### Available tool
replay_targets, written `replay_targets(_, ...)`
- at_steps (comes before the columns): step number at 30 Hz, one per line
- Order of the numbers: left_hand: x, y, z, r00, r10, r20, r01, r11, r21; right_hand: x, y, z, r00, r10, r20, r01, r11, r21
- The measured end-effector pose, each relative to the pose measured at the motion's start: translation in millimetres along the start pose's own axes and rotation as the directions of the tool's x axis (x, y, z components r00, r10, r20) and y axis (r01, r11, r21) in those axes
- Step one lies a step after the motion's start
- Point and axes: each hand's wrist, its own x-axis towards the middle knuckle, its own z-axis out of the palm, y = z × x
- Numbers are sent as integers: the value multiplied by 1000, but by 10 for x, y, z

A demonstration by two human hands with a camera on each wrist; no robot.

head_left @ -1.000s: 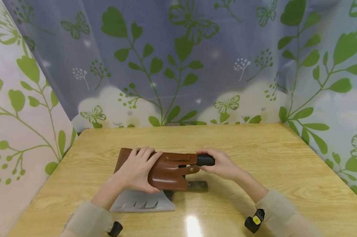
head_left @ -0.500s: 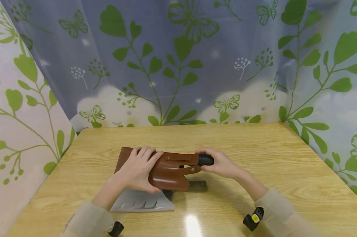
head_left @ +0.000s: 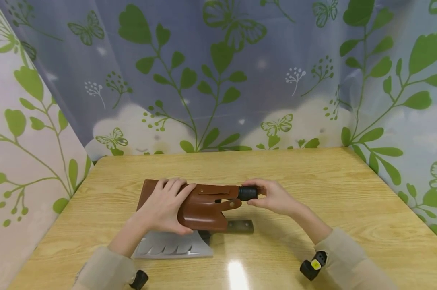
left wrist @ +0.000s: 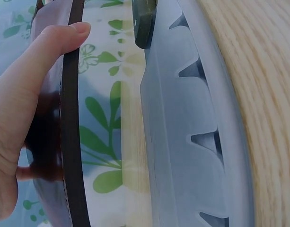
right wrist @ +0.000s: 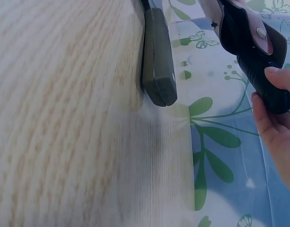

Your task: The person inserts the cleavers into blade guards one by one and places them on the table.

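A brown leather sheath [head_left: 204,209] with snap straps is held above the table, over a knife. My left hand [head_left: 165,207] grips its closed end, thumb on the near edge and fingers over the far edge; the left wrist view shows this thumb [left wrist: 64,40] on the sheath's rim. From the sheath's right end sticks a black ribbed handle [head_left: 248,193], and whatever it belongs to is hidden inside. My right hand [head_left: 274,197] pinches this handle between thumb and fingers near its butt. Below lies a broad-bladed knife, its grey blade [head_left: 175,245] showing several notch-like cutouts.
The knife's dark olive handle [head_left: 240,226] points right, partly under the sheath. All of it rests on a light wooden table [head_left: 312,169]. A leaf-and-butterfly curtain [head_left: 218,80] stands behind the table's far edge and along both sides.
My right palm has drawn back slightly from the handle's butt, so more of its end shows. The sheath has shifted a little left. My left hand keeps its grip.
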Motion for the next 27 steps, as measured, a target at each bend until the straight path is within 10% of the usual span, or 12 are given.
replay_targets(17,4,-16,-4,1000,-8,16,8,1000,-16,68,-29,54,999,6,-41,-4,999,36)
replay_targets(27,21,-154,43,991,-36,125,38,999,-17,266,49,102,997,-72,37,79,962,-260)
